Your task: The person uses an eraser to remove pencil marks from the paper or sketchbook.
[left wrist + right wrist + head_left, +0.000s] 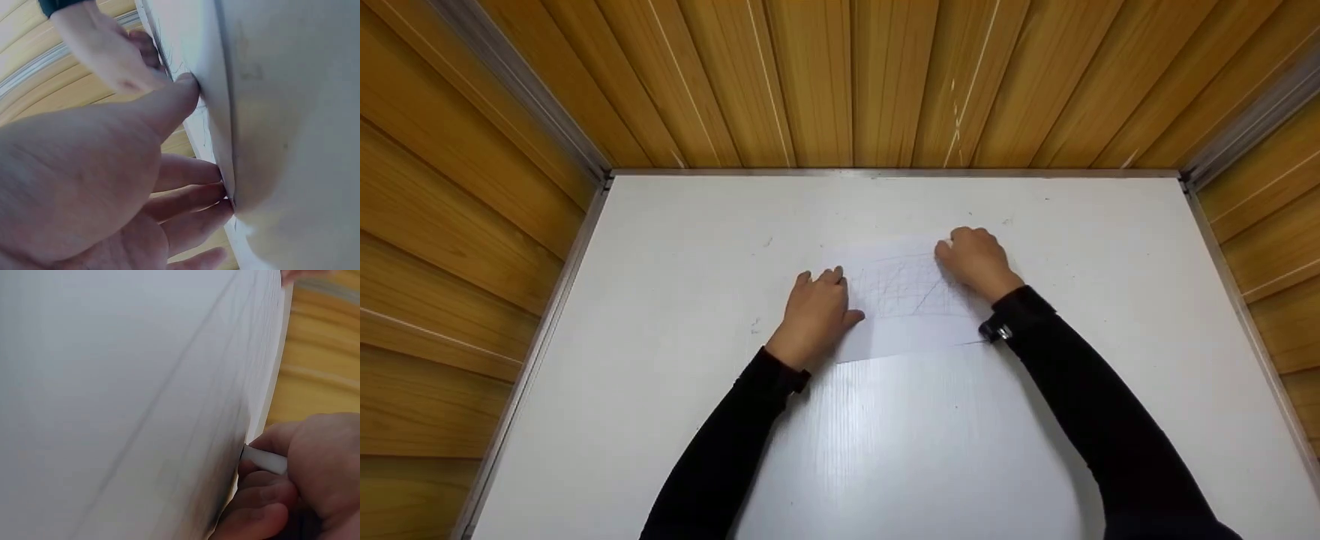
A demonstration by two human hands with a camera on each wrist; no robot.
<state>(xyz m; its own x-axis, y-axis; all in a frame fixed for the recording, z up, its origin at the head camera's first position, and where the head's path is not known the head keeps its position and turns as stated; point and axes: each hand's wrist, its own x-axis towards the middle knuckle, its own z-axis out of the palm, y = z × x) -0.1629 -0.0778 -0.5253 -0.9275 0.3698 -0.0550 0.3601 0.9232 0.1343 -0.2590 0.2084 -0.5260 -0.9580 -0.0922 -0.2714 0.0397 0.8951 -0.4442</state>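
A white sheet of paper (911, 337) with a faint pencil grid and a darker slanted line lies on the white table. My left hand (817, 311) rests at the sheet's left side, thumb spread on the paper and fingers touching down near its edge; in the left wrist view the left hand (95, 174) holds nothing. Over the upper right part of the grid, my right hand (976, 262) has its fingers curled. The right wrist view shows it pinching a small white eraser (265, 460) between thumb and fingers, its tip against the paper. The fingers partly hide the eraser.
The white table (675, 300) has a metal rim (885, 172) along its back and sides. Wood-patterned panels (810, 82) stand behind it and at both sides. Small dark marks dot the tabletop. Both forearms wear black sleeves (1080, 405).
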